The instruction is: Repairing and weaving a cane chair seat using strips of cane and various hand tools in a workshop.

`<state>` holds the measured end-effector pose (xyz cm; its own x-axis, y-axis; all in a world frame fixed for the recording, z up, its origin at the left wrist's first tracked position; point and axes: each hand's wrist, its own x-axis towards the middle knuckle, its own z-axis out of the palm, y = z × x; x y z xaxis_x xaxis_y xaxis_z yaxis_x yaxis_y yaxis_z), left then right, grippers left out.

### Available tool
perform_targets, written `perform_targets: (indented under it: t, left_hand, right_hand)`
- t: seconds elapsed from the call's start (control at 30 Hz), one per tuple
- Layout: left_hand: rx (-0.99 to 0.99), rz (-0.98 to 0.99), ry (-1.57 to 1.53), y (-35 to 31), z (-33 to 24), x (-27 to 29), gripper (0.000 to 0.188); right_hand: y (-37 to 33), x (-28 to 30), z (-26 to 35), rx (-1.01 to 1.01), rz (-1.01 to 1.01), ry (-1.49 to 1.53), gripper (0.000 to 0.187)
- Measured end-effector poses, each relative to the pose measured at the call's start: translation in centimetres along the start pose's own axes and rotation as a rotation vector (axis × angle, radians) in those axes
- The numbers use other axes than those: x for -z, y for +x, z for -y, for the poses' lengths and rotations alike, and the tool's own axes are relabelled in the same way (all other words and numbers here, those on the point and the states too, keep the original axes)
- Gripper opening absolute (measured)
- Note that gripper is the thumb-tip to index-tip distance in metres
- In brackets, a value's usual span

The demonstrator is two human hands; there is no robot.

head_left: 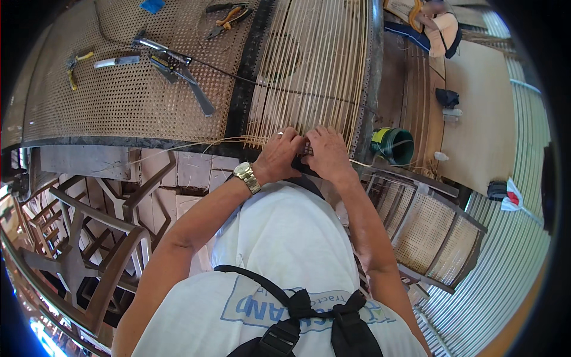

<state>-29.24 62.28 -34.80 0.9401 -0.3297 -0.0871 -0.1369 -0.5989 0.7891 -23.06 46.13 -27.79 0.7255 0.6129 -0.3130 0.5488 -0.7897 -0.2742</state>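
Side by side at the near edge of a dark frame [239, 89], my left hand [276, 157] and my right hand [329, 153] are closed, fingers bent and pinched over a pale cane strand [229, 141]. The strand trails out to the left of my left hand, and a loose length shows to the right of my right hand. Their fingertips partly hide the work between them. Parallel cane strands [309, 71] stretch away from my hands across the open part of the frame. To the left, a finished woven cane panel [119, 83] fills the other part.
On the panel lie yellow-handled pliers [72, 68], a knife [117, 61], orange-and-black pliers [226, 21] and a metal tool [184, 71]. A green bucket [395, 146] stands right. Wooden chair frames [113, 220] sit lower left, a cane-panelled piece [428, 229] lower right. Another person [437, 30] sits far right.
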Motion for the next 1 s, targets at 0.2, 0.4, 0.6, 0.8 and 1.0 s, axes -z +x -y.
perform_targets:
  t: [0.2, 0.4, 0.6, 0.8, 1.0]
  left_hand:
    - [-0.138, -0.169, 0.102, 0.9, 1.5, -2.8, 0.067]
    - [-0.182, -0.047, 0.039, 1.3, 2.3, -1.4, 0.071]
    - [-0.233, 0.038, -0.073, 1.3, 3.1, 1.1, 0.078]
    - [-0.042, -0.522, 0.614, 4.6, 11.1, 10.4, 0.037]
    - [-0.008, -0.276, 0.902, 4.7, 15.9, 14.2, 0.024]
  right_hand:
    - [1.0, -0.3, 3.1, -0.136, 0.133, -0.248, 0.041]
    - [1.9, -0.9, 2.3, -0.197, 0.149, -0.179, 0.036]
    - [3.5, 2.6, -1.1, -0.223, 0.503, 0.216, 0.045]
    - [3.2, 2.6, -12.7, -0.366, -0.437, -0.18, 0.063]
    - [3.6, 6.8, -8.3, -0.731, -0.142, -0.093, 0.068]
